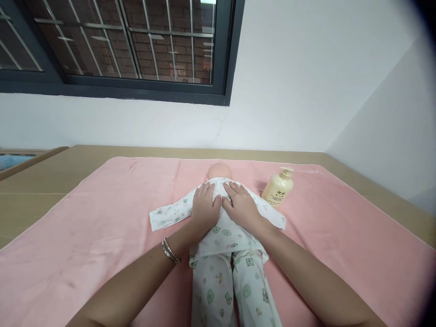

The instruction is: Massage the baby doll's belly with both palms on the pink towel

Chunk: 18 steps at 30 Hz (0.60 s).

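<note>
We count one doll point(223, 240), one bottle point(278, 187), one towel point(102, 227) and two hands. The doll lies lengthwise on the pink towel in the middle of the bed, head away from us, dressed in a white printed suit with both sleeves spread sideways. Our left hand point(204, 206) rests flat on the doll's upper body, fingers together and pointing toward the head; a bracelet point(169, 250) circles that wrist. Our right hand point(240, 204) lies flat beside it, fingers slightly spread, the two hands nearly touching. Neither grips anything. The cream pump bottle stands just right of the doll's sleeve, near our right hand. A dark-framed window point(136, 45) sits in the wall beyond. Our hands and forearms cover much of the doll's torso.
</note>
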Each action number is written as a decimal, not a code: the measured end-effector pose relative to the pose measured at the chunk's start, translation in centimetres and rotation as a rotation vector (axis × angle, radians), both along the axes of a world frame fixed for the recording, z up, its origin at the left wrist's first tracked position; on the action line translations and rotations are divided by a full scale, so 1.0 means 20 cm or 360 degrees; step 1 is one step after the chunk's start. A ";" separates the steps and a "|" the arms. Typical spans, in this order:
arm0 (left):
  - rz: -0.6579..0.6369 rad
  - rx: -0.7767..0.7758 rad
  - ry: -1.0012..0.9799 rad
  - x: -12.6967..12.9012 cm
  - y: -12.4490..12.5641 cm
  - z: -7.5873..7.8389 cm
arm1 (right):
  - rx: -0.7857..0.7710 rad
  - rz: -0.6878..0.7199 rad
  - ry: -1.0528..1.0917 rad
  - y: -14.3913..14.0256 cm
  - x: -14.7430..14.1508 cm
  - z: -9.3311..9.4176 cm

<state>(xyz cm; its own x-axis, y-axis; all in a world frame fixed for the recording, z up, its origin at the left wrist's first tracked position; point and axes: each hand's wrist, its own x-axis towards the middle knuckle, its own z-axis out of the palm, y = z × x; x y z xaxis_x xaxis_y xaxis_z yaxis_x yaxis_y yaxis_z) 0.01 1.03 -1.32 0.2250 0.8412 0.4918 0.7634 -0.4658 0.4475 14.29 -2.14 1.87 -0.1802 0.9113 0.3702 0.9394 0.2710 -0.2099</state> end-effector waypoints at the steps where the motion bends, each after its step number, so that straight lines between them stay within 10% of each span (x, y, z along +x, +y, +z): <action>1: 0.0004 0.0003 0.0010 0.00 0.00 0.00 | -0.0002 0.0001 0.0004 0.00 0.00 0.00; 18: -0.0022 -0.0116 0.0078 0.03 -0.13 0.09 | -0.0191 -0.0026 -0.0049 0.01 0.02 0.01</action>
